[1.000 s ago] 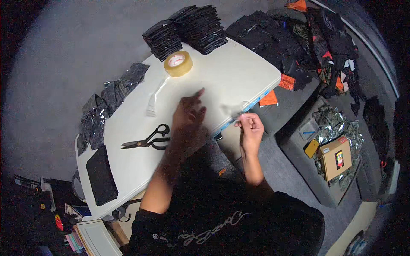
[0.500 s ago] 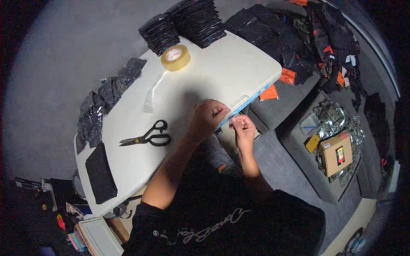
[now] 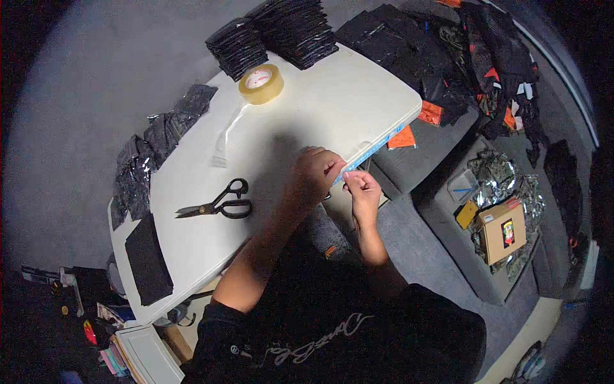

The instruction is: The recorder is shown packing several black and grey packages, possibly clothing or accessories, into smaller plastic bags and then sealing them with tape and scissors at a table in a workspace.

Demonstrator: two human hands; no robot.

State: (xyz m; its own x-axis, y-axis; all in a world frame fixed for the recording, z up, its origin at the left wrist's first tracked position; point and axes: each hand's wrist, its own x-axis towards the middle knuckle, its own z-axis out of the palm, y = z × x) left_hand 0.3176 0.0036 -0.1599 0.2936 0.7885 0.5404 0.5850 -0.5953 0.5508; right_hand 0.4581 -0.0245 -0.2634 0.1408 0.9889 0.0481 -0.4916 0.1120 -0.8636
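My left hand (image 3: 318,171) is at the near right edge of the white table (image 3: 339,96), fingers curled over the blue strip (image 3: 377,148) along it. My right hand (image 3: 363,192) is just right of it, fingertips pinched close to that strip; what either hand holds is too small to make out. Black-handled scissors (image 3: 224,206) lie open-bladed to the left of my hands. A roll of tape (image 3: 262,89) lies at the back, with a pale, thin translucent strip (image 3: 220,150) below it.
Black folded stacks (image 3: 281,35) stand at the table's back; crinkled black packages (image 3: 147,160) and a black sheet (image 3: 149,259) line its left. Dark fabric with orange pieces (image 3: 486,77) lies at upper right. A cardboard box (image 3: 499,230) and plastic container (image 3: 462,187) sit on grey seating at right.
My left hand has moved right and down from over the tabletop to the edge, beside my right hand. Since half a second ago, both have barely moved.
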